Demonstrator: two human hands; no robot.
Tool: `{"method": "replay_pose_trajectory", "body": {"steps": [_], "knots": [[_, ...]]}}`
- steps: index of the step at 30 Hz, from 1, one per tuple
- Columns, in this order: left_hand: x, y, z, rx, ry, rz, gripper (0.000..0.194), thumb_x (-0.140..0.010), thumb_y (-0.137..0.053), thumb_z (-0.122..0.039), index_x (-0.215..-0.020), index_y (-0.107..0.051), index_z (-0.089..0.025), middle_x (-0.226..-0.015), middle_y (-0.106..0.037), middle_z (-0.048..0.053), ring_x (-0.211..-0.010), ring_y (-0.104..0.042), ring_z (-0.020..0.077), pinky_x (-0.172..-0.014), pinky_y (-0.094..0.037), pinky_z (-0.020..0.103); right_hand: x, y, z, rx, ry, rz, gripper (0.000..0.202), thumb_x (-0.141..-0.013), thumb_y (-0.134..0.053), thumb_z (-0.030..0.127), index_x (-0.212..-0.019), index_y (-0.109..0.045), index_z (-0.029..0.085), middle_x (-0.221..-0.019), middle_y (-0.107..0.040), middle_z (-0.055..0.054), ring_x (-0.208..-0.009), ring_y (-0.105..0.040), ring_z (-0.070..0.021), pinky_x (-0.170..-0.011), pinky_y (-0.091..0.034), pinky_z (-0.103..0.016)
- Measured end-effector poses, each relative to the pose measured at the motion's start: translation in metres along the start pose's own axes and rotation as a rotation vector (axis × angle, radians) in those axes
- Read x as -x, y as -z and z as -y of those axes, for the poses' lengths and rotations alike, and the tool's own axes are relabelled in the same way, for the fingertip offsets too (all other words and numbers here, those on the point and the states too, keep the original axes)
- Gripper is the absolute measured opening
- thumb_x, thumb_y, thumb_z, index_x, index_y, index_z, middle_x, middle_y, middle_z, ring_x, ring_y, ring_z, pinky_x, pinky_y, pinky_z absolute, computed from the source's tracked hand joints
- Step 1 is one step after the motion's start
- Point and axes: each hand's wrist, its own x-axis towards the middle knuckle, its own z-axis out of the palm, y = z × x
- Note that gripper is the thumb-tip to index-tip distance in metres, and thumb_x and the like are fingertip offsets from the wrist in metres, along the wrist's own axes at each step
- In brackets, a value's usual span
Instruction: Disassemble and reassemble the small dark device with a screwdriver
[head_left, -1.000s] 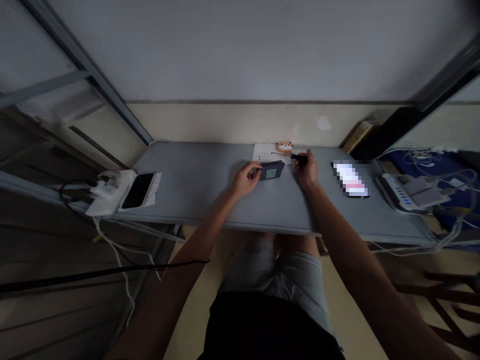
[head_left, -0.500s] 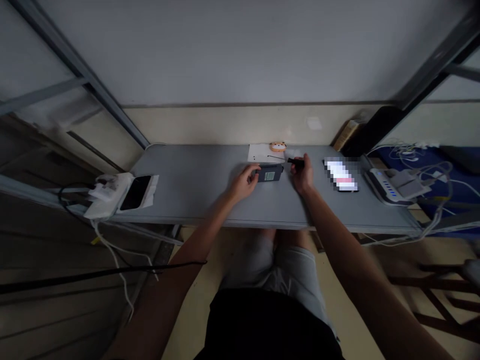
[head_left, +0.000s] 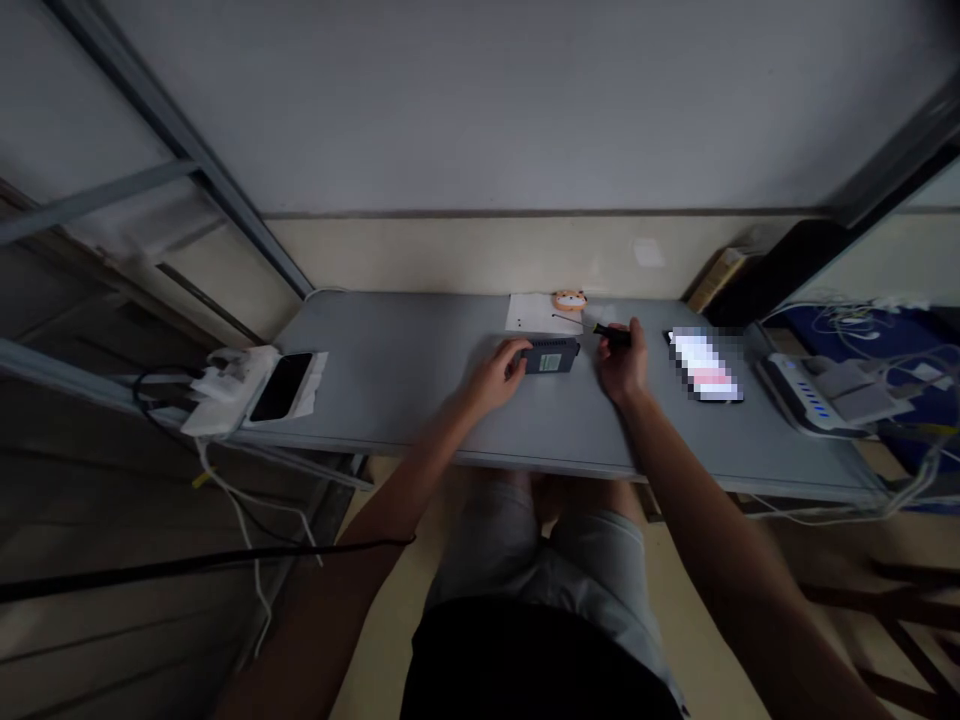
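Observation:
On the grey desk (head_left: 405,370), my left hand (head_left: 501,375) grips the left end of a dark grey flat box (head_left: 550,357). The box has a row of vent slots along its top edge and a pale label on the side facing me. My right hand (head_left: 624,362) is closed around the black handle of a screwdriver (head_left: 611,334). Its long thin shaft points left, over a sheet of white paper (head_left: 525,312) behind the box, apart from the box. Small dark specks, perhaps screws, lie on the paper. An orange-and-white animal-faced object (head_left: 569,300) sits at its right corner.
A lit phone (head_left: 705,365) lies right of my right hand, with a white power strip (head_left: 806,395) and cables beyond. At the left are a dark-screened phone (head_left: 282,387) and another power strip (head_left: 229,390). A book (head_left: 716,280) leans by the wall.
The camera's view has swung slightly, so everything sits a little further right and lower. Both hands keep their holds; a green part of the screwdriver handle now shows near the shaft.

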Motion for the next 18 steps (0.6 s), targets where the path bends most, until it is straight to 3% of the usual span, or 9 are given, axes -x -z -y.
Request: {"method": "replay_pose_trajectory", "body": {"steps": [3, 8, 10, 14, 18], "knots": [[0.000, -0.001, 0.002, 0.009, 0.004, -0.002, 0.024, -0.101, -0.057, -0.017, -0.123, -0.061, -0.024, -0.115, -0.072, 0.005, -0.070, -0.065, 0.0106, -0.069, -0.055, 0.024, 0.002, -0.001, 0.001, -0.005, -0.004, -0.001, 0.047, -0.088, -0.067, 0.066, -0.070, -0.058, 0.023, -0.053, -0.054, 0.006, -0.041, -0.043, -0.0083, -0.040, -0.030, -0.024], [-0.008, -0.002, 0.009, 0.081, 0.050, 0.004, 0.020, -0.098, -0.057, -0.016, -0.116, -0.061, -0.023, -0.085, -0.068, -0.001, -0.062, -0.060, 0.0117, -0.062, -0.052, 0.024, 0.003, -0.002, 0.001, -0.028, -0.011, -0.019, 0.047, -0.088, -0.067, 0.065, -0.068, -0.059, 0.023, -0.052, -0.054, 0.006, -0.041, -0.045, -0.0073, -0.039, -0.031, -0.022], [-0.014, 0.001, 0.009, 0.076, 0.013, 0.011, 0.021, -0.094, -0.059, -0.014, -0.113, -0.061, -0.023, -0.091, -0.070, 0.001, -0.071, -0.065, 0.0143, -0.070, -0.055, 0.027, 0.003, 0.000, 0.001, -0.019, 0.000, 0.000, 0.048, -0.088, -0.067, 0.066, -0.068, -0.059, 0.023, -0.051, -0.053, 0.006, -0.040, -0.044, -0.0071, -0.039, -0.033, -0.022], [-0.032, 0.010, 0.001, -0.001, -0.137, 0.039, 0.022, -0.090, -0.062, -0.016, -0.111, -0.062, -0.023, -0.120, -0.072, 0.009, -0.113, -0.069, 0.0249, -0.100, -0.054, 0.042, 0.003, 0.001, 0.001, -0.019, 0.015, 0.016, 0.049, -0.087, -0.067, 0.068, -0.068, -0.059, 0.023, -0.052, -0.053, 0.006, -0.040, -0.044, -0.0072, -0.040, -0.035, -0.023], [-0.049, 0.006, -0.005, -0.067, -0.274, 0.128, 0.019, -0.093, -0.060, -0.020, -0.111, -0.065, -0.022, -0.120, -0.074, 0.010, -0.114, -0.069, 0.0261, -0.101, -0.053, 0.045, 0.005, 0.000, 0.005, -0.061, -0.038, -0.008, 0.046, -0.087, -0.069, 0.063, -0.067, -0.062, 0.022, -0.049, -0.053, 0.006, -0.040, -0.044, -0.0070, -0.041, -0.035, -0.022]]}}
